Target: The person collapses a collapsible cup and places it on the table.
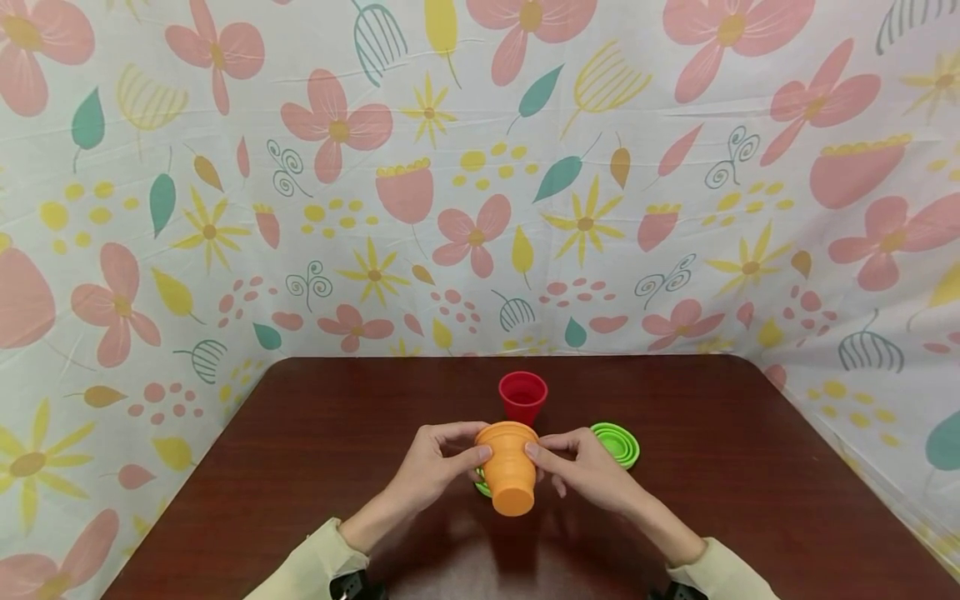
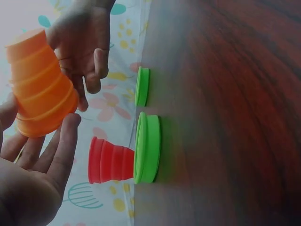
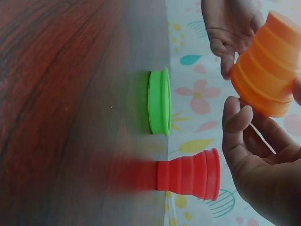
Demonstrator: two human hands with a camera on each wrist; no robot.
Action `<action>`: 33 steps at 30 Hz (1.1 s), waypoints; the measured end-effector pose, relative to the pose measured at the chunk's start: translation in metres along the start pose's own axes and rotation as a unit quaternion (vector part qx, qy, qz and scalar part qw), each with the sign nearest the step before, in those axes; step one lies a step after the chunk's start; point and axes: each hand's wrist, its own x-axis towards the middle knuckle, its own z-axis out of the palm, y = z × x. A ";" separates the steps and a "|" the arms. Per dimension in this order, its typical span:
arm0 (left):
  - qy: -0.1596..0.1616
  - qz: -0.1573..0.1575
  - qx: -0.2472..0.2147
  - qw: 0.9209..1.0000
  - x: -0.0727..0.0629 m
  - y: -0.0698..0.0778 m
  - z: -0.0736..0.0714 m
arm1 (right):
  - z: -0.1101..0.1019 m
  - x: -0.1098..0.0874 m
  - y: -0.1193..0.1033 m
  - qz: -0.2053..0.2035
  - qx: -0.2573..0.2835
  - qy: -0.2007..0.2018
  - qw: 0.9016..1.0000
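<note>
An orange collapsible cup [image 1: 512, 467], fully extended and ribbed, is held above the table with its rim up and its base tipped toward me. On its left side, my left hand [image 1: 431, 462] grips near the rim, thumb on the front wall and fingers behind. My right hand [image 1: 588, 467] pinches the opposite side of the rim in the same manner. Behind the orange cup stands an extended red collapsible cup [image 1: 522, 398], rim up. A green collapsible cup [image 1: 617, 445] lies flattened beyond my right hand. Another flattened green cup [image 2: 148, 148] is mostly covered by the orange one in the head view.
All the other cups rest on a dark reddish-brown wooden table [image 1: 337, 400]. A white cloth [image 1: 480, 275] printed with flowers and leaves hangs behind the table and along its sides.
</note>
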 end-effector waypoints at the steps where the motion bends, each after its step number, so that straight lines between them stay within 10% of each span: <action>1: -0.001 -0.001 0.000 1.000 0.000 -0.001 0.000 | 0.000 0.000 0.000 0.000 0.009 0.000 1.000; 11: 0.005 -0.023 -0.016 1.000 -0.002 0.001 0.002 | 0.006 -0.001 -0.001 -0.016 0.052 0.040 0.998; 33: 0.006 0.051 0.032 0.998 -0.001 -0.001 0.000 | 0.010 0.001 0.000 -0.035 0.044 0.070 0.996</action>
